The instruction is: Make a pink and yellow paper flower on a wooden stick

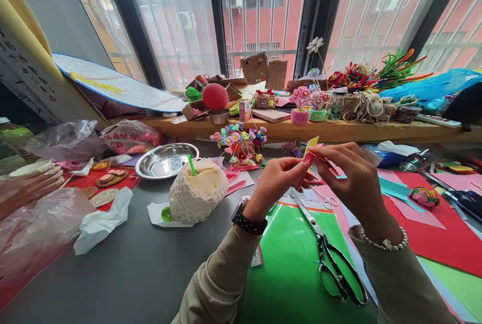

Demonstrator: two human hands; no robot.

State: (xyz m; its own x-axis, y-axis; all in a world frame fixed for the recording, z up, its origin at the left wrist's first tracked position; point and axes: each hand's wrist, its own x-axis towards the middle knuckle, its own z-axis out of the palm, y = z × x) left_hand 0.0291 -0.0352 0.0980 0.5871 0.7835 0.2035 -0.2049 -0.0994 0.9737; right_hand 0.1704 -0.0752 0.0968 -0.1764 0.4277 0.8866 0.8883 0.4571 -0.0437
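My left hand (pixel 283 176), with a dark watch on the wrist, pinches a small piece of folded pink and yellow paper (pixel 312 142). Opposite it, my right hand (pixel 350 176) grips the same paper from the other side with bent fingers. The yellow tip sticks up above the fingertips; much of the pink part is hidden behind them. Below my hands, large black-handled scissors (pixel 320 236) lie on a green sheet (pixel 289 258). Smaller scissors (pixel 327 199) rest just beyond the sheet.
Left of my hands stand a fruit in white foam netting (pixel 199 191) with a green straw and a steel plate (pixel 165 162). Colourful crocheted flowers (pixel 239 140) stand behind. Red paper (pixel 444 228) covers the right side. At the far left another person's hand (pixel 37 181) touches a bowl.
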